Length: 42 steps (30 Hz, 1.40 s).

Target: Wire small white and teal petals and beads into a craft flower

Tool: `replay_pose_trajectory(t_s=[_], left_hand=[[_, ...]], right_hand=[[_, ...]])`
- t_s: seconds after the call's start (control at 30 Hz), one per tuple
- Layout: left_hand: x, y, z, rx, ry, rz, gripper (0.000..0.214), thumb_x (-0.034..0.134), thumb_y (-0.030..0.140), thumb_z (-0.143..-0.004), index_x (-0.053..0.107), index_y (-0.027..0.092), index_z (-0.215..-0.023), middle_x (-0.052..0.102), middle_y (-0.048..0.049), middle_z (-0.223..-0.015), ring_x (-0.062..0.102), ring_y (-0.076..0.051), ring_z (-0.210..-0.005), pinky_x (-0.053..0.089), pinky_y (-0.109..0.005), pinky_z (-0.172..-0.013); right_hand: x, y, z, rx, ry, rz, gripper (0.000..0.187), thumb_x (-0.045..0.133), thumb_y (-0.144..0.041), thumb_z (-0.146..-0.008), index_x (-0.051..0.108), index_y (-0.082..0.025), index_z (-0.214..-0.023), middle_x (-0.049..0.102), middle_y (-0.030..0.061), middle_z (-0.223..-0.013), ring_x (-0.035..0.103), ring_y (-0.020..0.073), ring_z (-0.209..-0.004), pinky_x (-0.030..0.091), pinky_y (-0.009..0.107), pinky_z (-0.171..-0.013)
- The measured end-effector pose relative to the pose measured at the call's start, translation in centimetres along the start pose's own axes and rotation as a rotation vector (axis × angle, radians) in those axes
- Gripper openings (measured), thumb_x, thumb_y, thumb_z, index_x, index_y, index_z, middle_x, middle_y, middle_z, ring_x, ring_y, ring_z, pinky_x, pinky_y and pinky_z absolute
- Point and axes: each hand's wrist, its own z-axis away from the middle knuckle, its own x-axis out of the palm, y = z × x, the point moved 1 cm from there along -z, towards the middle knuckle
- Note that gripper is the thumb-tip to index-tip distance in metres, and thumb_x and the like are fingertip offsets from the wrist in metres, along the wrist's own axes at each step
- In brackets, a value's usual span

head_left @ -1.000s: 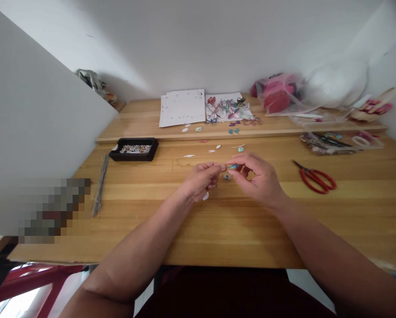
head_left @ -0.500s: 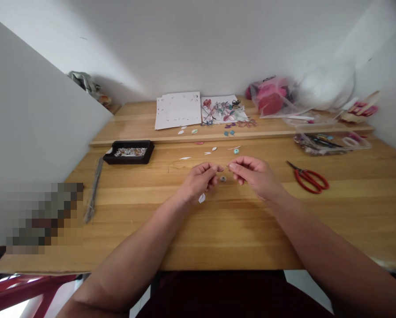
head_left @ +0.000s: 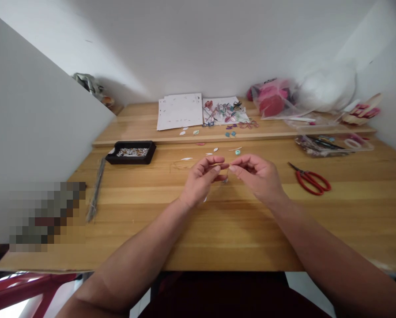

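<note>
My right hand [head_left: 255,176] pinches a thin, pale thread or wire [head_left: 228,171] between thumb and forefinger. Close beside it, my left hand [head_left: 204,179] has its thumb pressed against its fingers, the fingertips touching or nearly touching the right ones. Whatever lies in that left pinch is too small to make out. Below the fingertips sits a small, round, spool-like piece [head_left: 226,180], partly covered. A white leaf-shaped cutout [head_left: 205,199] peeks out by my left wrist. Beyond the hands lie a turquoise ring-shaped piece [head_left: 238,152] and a white petal-shaped cutout [head_left: 186,159].
Red-handled pliers [head_left: 312,181] lie to the right. At left are a black tray [head_left: 148,154] of beads and a bundle of grey wires [head_left: 96,190]. A raised shelf [head_left: 134,119] carries white sheets [head_left: 179,111] and colourful flower pieces [head_left: 226,112]. A clear box [head_left: 366,145] holds tools.
The left fingers have stretched out and moved right, closer to the right fingertips. Both hands now cover more of the small round piece and the leaf-shaped cutout. The view has shifted slightly.
</note>
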Motion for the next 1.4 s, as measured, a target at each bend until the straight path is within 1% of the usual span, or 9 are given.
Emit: replay_pose_trajectory(t_s=[0.1, 0.17, 0.4, 0.57, 0.67, 0.87, 1.0, 1.23, 1.4], left_hand=[[0.2, -0.3, 0.1, -0.086, -0.018, 0.026, 0.025, 0.076, 0.028, -0.082, 0.068, 0.015, -0.102, 0.071, -0.006, -0.098, 0.072, -0.017, -0.087, 0.059, -0.033, -0.081], [0.2, -0.4, 0.0, -0.11, -0.014, 0.01, 0.026, 0.076, 0.029, -0.082, 0.067, 0.014, -0.102, 0.071, -0.0054, -0.091, 0.071, -0.016, -0.081, 0.059, -0.034, -0.081], [0.2, -0.1, 0.0, -0.09, -0.049, -0.145, 0.027, 0.081, 0.023, -0.074, 0.068, 0.012, -0.094, 0.069, -0.0032, -0.084, 0.066, -0.011, -0.071, 0.056, -0.027, -0.072], [-0.1, -0.3, -0.2, -0.069, -0.032, -0.197, 0.024, 0.08, 0.031, -0.076, 0.069, 0.012, -0.086, 0.065, 0.0001, -0.07, 0.057, -0.007, -0.058, 0.048, -0.022, -0.059], [-0.3, -0.4, -0.3, -0.057, -0.046, -0.235, 0.025, 0.079, 0.034, -0.078, 0.067, 0.013, -0.083, 0.063, 0.0013, -0.063, 0.055, -0.007, -0.054, 0.046, -0.021, -0.055], [-0.4, -0.2, -0.2, -0.075, -0.098, -0.244, 0.027, 0.077, 0.036, -0.081, 0.062, 0.014, -0.086, 0.067, -0.0018, -0.068, 0.058, -0.009, -0.057, 0.047, -0.021, -0.053], [-0.2, 0.0, 0.0, -0.136, -0.122, -0.236, 0.027, 0.077, 0.037, -0.081, 0.061, 0.015, -0.086, 0.063, 0.0007, -0.067, 0.054, -0.007, -0.052, 0.043, -0.02, -0.049], [0.0, 0.0, 0.1, -0.185, -0.151, -0.179, 0.032, 0.081, 0.041, -0.076, 0.063, 0.015, -0.083, 0.06, 0.0023, -0.07, 0.044, -0.004, -0.048, 0.031, -0.02, -0.045], [-0.1, 0.1, 0.1, -0.174, -0.158, -0.142, 0.032, 0.082, 0.042, -0.075, 0.067, 0.016, -0.084, 0.058, 0.0034, -0.066, 0.041, -0.004, -0.048, 0.03, -0.021, -0.047]], right_hand=[[0.3, 0.1, 0.2, -0.002, 0.005, -0.008, 0.013, 0.077, -0.03, -0.079, 0.071, -0.019, -0.082, 0.068, -0.0004, -0.069, 0.054, 0.0096, -0.057, 0.044, 0.025, -0.056], [0.4, 0.4, 0.2, 0.021, 0.009, -0.017, 0.014, 0.077, -0.032, -0.079, 0.071, -0.019, -0.08, 0.066, -0.0011, -0.065, 0.053, 0.0093, -0.055, 0.042, 0.024, -0.053], [0.2, 1.3, -0.2, 0.084, 0.036, -0.131, 0.022, 0.08, -0.038, -0.078, 0.069, -0.019, -0.079, 0.063, -0.0023, -0.063, 0.051, 0.0082, -0.05, 0.037, 0.023, -0.043], [0.2, 1.2, -0.2, 0.093, 0.01, -0.14, 0.021, 0.08, -0.037, -0.078, 0.068, -0.019, -0.079, 0.063, -0.0023, -0.063, 0.05, 0.0076, -0.048, 0.036, 0.023, -0.043], [0.2, 0.8, -0.1, 0.077, 0.005, -0.112, 0.019, 0.079, -0.035, -0.078, 0.068, -0.019, -0.078, 0.062, -0.0025, -0.062, 0.049, 0.0075, -0.048, 0.036, 0.023, -0.044], [0.2, 0.4, 0.1, 0.019, 0.012, -0.018, 0.016, 0.076, -0.033, -0.079, 0.069, -0.018, -0.078, 0.063, -0.0023, -0.062, 0.051, 0.0087, -0.052, 0.039, 0.024, -0.049], [0.2, 0.1, 0.2, -0.012, 0.046, 0.027, 0.014, 0.075, -0.031, -0.08, 0.069, -0.019, -0.078, 0.063, -0.002, -0.062, 0.052, 0.0094, -0.054, 0.041, 0.025, -0.052], [0.4, 0.2, 0.2, 0.083, 0.014, -0.071, 0.023, 0.077, -0.04, -0.079, 0.067, -0.019, -0.081, 0.062, -0.0022, -0.06, 0.051, 0.0092, -0.048, 0.042, 0.024, -0.046], [0.6, 0.8, 0.1, 0.143, -0.056, -0.137, 0.032, 0.077, -0.048, -0.079, 0.066, -0.019, -0.08, 0.063, -0.0017, -0.062, 0.052, 0.0083, -0.048, 0.042, 0.022, -0.043]])
